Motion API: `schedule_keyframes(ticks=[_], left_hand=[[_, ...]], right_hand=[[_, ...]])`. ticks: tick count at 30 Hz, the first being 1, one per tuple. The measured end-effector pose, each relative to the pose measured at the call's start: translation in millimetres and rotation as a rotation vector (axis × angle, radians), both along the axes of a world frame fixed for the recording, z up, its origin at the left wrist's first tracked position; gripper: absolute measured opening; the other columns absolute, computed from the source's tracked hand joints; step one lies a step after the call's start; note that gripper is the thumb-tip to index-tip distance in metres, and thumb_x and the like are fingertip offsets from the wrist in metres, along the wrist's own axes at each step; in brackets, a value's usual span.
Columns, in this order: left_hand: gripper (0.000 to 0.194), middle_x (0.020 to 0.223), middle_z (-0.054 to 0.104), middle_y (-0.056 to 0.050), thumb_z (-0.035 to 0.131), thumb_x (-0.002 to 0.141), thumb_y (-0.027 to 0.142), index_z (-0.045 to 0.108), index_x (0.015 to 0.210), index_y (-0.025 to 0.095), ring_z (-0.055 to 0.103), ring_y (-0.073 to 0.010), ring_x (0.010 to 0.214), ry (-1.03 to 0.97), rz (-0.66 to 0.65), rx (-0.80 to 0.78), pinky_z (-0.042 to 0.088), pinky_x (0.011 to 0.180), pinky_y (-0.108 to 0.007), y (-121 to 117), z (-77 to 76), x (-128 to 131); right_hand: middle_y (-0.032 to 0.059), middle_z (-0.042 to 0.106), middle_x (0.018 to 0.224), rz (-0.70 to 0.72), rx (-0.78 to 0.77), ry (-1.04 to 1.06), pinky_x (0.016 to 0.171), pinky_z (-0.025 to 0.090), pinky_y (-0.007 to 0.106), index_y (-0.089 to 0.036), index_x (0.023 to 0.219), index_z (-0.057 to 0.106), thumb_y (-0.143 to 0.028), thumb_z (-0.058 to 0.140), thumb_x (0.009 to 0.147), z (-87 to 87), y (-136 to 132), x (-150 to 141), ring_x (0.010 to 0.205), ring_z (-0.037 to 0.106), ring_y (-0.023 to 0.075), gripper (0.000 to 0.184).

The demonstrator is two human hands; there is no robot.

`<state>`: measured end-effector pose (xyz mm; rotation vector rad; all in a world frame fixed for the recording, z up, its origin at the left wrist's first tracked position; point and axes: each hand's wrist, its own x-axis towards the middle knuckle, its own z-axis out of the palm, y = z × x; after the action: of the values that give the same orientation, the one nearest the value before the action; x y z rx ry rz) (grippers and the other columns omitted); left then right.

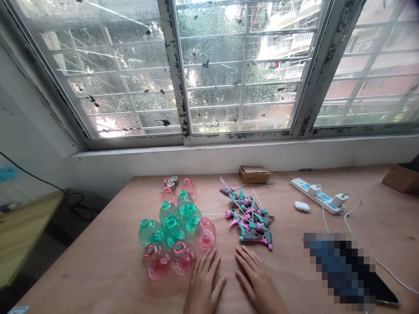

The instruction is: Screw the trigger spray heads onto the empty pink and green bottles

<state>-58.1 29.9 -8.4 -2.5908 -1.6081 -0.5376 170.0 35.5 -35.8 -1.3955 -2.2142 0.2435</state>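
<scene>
My left hand (205, 281) lies flat on the wooden table, fingers stretched out and holding nothing. Its fingertips are close to a clear pink bottle (205, 234) and another pink bottle (183, 258). Beside it, my right hand (253, 277) also rests palm down, fingers extended, below a pile of spray heads (251, 216) in grey, pink and teal with thin white tubes. Left of the pile stand several open-necked, round bottles, including a green bottle (172, 229) in the middle of the group. Two more pink bottles are partly hidden at the back.
Small pink and dark square pieces (170, 181) sit behind the bottles. A cardboard box (254, 174) stands by the wall. On the right are a power strip (316, 196) with chargers, a white earbud case (301, 206), a blurred dark tablet (353, 270) and a brown box (401, 178).
</scene>
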Motion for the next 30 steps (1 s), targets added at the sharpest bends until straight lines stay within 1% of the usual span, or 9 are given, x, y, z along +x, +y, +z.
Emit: schedule_keyframes(ticks=[6, 13, 16, 19, 21, 23, 26, 27, 30], left_hand=[[0.055, 0.148, 0.053, -0.003, 0.055, 0.093, 0.035, 0.045, 0.146, 0.025, 0.056, -0.0246, 0.129, 0.059, -0.052, 0.224, 0.052, 0.1, -0.04, 8, -25.8, -3], [0.053, 0.146, 0.056, -0.003, 0.054, 0.092, 0.036, 0.049, 0.143, 0.023, 0.056, -0.0257, 0.127, 0.127, -0.033, 0.335, 0.047, 0.1, -0.041, 12, -34.7, -3], [0.055, 0.146, 0.056, -0.003, 0.055, 0.092, 0.036, 0.046, 0.145, 0.022, 0.055, -0.0251, 0.127, 0.11, -0.03, 0.341, 0.046, 0.1, -0.041, 14, -37.6, -4], [0.065, 0.145, 0.057, -0.004, 0.054, 0.092, 0.037, 0.034, 0.152, 0.021, 0.055, -0.0243, 0.128, 0.058, -0.029, 0.299, 0.046, 0.101, -0.04, 14, -38.7, -4], [0.068, 0.146, 0.056, -0.004, 0.054, 0.093, 0.037, 0.028, 0.155, 0.022, 0.055, -0.0243, 0.129, 0.03, -0.019, 0.261, 0.046, 0.102, -0.04, 14, -38.1, -4], [0.065, 0.146, 0.056, -0.005, 0.053, 0.093, 0.036, 0.031, 0.154, 0.025, 0.055, -0.0247, 0.129, 0.022, -0.017, 0.238, 0.046, 0.103, -0.04, 15, -37.2, -5], [0.054, 0.144, 0.058, -0.003, 0.054, 0.093, 0.035, 0.044, 0.147, 0.03, 0.058, -0.0253, 0.126, 0.045, -0.055, 0.25, 0.049, 0.101, -0.04, 17, -37.4, -7], [0.053, 0.143, 0.059, -0.003, 0.054, 0.093, 0.034, 0.046, 0.145, 0.031, 0.059, -0.0255, 0.125, 0.052, -0.066, 0.256, 0.049, 0.1, -0.041, 18, -38.1, -8], [0.062, 0.139, 0.062, -0.006, 0.056, 0.091, 0.034, 0.039, 0.15, 0.028, 0.06, -0.0265, 0.123, 0.041, -0.06, 0.248, 0.051, 0.099, -0.041, 21, -41.6, -11]], right_hand=[[0.0089, 0.051, 0.149, -0.018, 0.019, -0.045, 0.107, 0.049, 0.048, -0.017, 0.142, 0.054, -0.034, 0.048, 0.1, -2.4, 5, -1, 0.136, 0.05, 0.0311, 0.045], [0.0064, 0.05, 0.15, -0.065, -0.059, 0.023, 0.112, 0.045, 0.045, -0.021, 0.145, 0.05, -0.035, 0.048, 0.1, 5.3, 3, -3, 0.139, 0.046, 0.0276, 0.047], [0.0064, 0.051, 0.15, -0.065, -0.073, 0.045, 0.113, 0.043, 0.046, -0.023, 0.146, 0.048, -0.035, 0.049, 0.1, 7.7, 3, -4, 0.14, 0.045, 0.0277, 0.048], [0.0063, 0.051, 0.15, -0.064, -0.072, 0.053, 0.114, 0.043, 0.045, -0.024, 0.147, 0.047, -0.034, 0.05, 0.1, 11.1, 2, -3, 0.14, 0.045, 0.0272, 0.048], [0.0043, 0.051, 0.151, -0.058, -0.068, 0.05, 0.114, 0.042, 0.045, -0.027, 0.143, 0.052, -0.034, 0.049, 0.101, 14.0, 2, -4, 0.14, 0.045, 0.0268, 0.043], [0.0032, 0.051, 0.151, -0.053, -0.062, 0.049, 0.114, 0.041, 0.045, -0.029, 0.139, 0.057, -0.034, 0.049, 0.101, 16.4, 1, -4, 0.14, 0.045, 0.0268, 0.04], [0.0052, 0.052, 0.15, -0.049, -0.064, 0.053, 0.113, 0.043, 0.044, -0.026, 0.143, 0.053, -0.033, 0.05, 0.1, 16.5, 2, -4, 0.139, 0.047, 0.0272, 0.043], [0.0052, 0.052, 0.15, -0.045, -0.068, 0.049, 0.113, 0.043, 0.045, -0.025, 0.143, 0.052, -0.033, 0.05, 0.1, 15.4, 3, -4, 0.139, 0.047, 0.0275, 0.044], [0.0055, 0.051, 0.15, -0.045, -0.063, 0.041, 0.112, 0.044, 0.046, -0.025, 0.143, 0.053, -0.034, 0.05, 0.099, 10.4, 4, -4, 0.138, 0.048, 0.0285, 0.044]])
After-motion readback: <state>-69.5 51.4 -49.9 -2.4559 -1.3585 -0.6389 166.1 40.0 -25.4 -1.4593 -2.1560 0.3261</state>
